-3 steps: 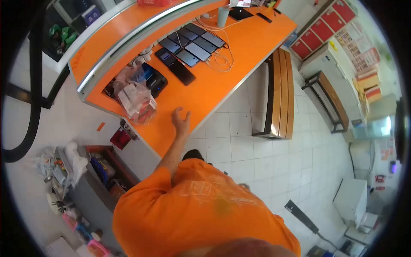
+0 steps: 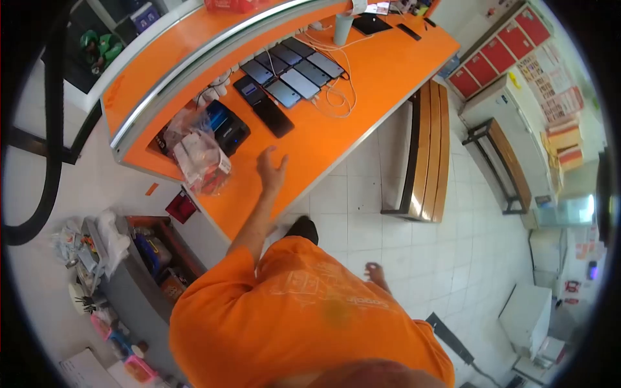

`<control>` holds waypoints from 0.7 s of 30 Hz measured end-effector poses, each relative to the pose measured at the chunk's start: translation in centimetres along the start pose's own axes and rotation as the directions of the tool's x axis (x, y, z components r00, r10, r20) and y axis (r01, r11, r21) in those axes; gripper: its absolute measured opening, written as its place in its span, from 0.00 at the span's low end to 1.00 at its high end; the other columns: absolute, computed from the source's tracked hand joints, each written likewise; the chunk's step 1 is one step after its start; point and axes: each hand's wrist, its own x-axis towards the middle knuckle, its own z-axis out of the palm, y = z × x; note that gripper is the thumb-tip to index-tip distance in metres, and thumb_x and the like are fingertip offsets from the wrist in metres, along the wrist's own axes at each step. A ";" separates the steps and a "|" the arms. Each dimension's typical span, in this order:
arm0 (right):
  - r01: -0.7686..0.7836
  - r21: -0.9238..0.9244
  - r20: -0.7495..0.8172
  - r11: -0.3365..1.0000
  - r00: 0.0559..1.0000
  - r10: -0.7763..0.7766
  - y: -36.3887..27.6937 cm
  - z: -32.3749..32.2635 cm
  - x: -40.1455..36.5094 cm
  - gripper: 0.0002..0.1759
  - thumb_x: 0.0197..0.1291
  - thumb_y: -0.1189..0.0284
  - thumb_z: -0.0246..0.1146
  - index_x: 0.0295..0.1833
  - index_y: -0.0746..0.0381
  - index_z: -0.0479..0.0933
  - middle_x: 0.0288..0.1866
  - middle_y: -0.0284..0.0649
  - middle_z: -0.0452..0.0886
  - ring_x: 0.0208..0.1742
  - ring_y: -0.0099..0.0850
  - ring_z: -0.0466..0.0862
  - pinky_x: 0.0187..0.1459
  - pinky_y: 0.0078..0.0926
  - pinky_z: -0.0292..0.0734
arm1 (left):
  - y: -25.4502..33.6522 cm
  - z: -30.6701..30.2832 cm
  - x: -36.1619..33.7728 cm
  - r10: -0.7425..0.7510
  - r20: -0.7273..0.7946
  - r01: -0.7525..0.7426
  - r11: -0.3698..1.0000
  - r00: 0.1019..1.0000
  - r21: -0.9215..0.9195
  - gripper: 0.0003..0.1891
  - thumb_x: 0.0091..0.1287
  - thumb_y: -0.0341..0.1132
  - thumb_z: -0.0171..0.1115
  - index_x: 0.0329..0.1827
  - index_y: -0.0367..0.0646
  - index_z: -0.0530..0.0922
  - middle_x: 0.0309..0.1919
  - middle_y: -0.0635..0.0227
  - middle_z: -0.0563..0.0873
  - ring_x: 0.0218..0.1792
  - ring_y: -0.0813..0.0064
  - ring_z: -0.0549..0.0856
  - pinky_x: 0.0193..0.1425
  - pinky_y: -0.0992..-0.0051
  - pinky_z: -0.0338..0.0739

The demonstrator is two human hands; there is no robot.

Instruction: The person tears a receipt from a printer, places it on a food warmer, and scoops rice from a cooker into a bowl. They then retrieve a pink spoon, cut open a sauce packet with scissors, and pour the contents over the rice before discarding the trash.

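The left hand [image 2: 272,171] is half open over the orange counter [image 2: 310,158], thumb and fingers curved apart with nothing between them. It is to the right of the black box [image 2: 226,129] and a little nearer the body; whether the fingertips touch the counter is hard to say from this steep angle. The right hand [image 2: 375,272] hangs well away from the box, over the floor, small in the view; its fingers look loosely bent and it seems to hold nothing.

The nearest dark phone [image 2: 273,117] lies flat just right of the box, close beyond the left hand. A low sweep of those fingers could catch its near end and push it into the packed phones [image 2: 299,83] farther right of the box, scraping screens or edges together.

The white cable [image 2: 346,107] loops past those phones, on the side away from the box. A finger hooking a loop could tug a plug loose or drag a phone along. The plastic bag [image 2: 197,158] sits left of the box, near the counter's end; if the box were shoved that way, the soft bag could slide over the edge, as little seems to stop it.
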 end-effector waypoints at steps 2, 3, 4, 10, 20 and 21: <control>0.066 0.011 0.022 0.998 0.998 -0.066 -8.1 -0.1 5.1 0.15 0.61 0.66 0.58 0.52 0.59 0.76 0.38 0.38 0.83 0.31 0.28 0.84 0.23 0.25 0.75 | 0.9 1.8 7.4 0.095 0.086 -0.099 0.994 0.992 0.049 0.21 0.59 0.37 0.67 0.55 0.43 0.74 0.48 0.59 0.81 0.52 0.56 0.77 0.57 0.60 0.70; 0.076 -0.003 0.030 0.997 0.997 -0.076 -13.0 0.3 7.3 0.15 0.64 0.68 0.57 0.55 0.56 0.76 0.43 0.38 0.82 0.36 0.30 0.83 0.29 0.27 0.77 | -1.0 4.1 11.5 0.133 0.092 -0.141 0.986 0.987 0.089 0.21 0.59 0.35 0.64 0.56 0.44 0.73 0.50 0.59 0.80 0.53 0.56 0.77 0.57 0.61 0.70; 0.086 0.000 0.026 0.996 0.996 -0.086 -16.7 -0.3 9.4 0.16 0.64 0.67 0.57 0.56 0.57 0.75 0.44 0.39 0.82 0.37 0.30 0.83 0.32 0.27 0.78 | -2.5 6.7 14.9 0.156 0.106 -0.169 0.978 0.982 0.122 0.21 0.59 0.32 0.62 0.57 0.45 0.73 0.51 0.60 0.80 0.54 0.56 0.77 0.57 0.62 0.71; 0.215 0.084 0.127 0.973 0.966 -0.224 -31.4 -3.5 17.2 0.17 0.65 0.64 0.58 0.56 0.58 0.74 0.43 0.39 0.82 0.38 0.30 0.84 0.33 0.28 0.77 | -4.5 18.6 32.1 -0.057 0.216 0.002 0.969 0.975 0.248 0.26 0.60 0.31 0.54 0.64 0.49 0.66 0.61 0.63 0.74 0.66 0.59 0.68 0.66 0.45 0.57; 0.146 -0.213 0.180 0.966 0.978 -0.108 -21.2 -10.1 25.7 0.13 0.58 0.64 0.63 0.43 0.60 0.82 0.33 0.37 0.84 0.32 0.28 0.84 0.33 0.28 0.79 | -8.2 23.0 38.3 -0.188 0.173 0.039 0.777 0.967 0.628 0.26 0.63 0.35 0.56 0.64 0.37 0.66 0.61 0.49 0.73 0.65 0.51 0.70 0.67 0.42 0.49; 0.156 -0.420 0.156 0.894 0.983 -0.099 -19.9 -10.6 27.4 0.12 0.57 0.64 0.63 0.41 0.61 0.84 0.32 0.37 0.85 0.32 0.28 0.84 0.34 0.27 0.79 | -8.3 23.1 37.9 -0.197 0.167 0.047 0.771 0.966 0.635 0.26 0.63 0.35 0.56 0.64 0.37 0.66 0.61 0.49 0.73 0.65 0.51 0.70 0.67 0.42 0.49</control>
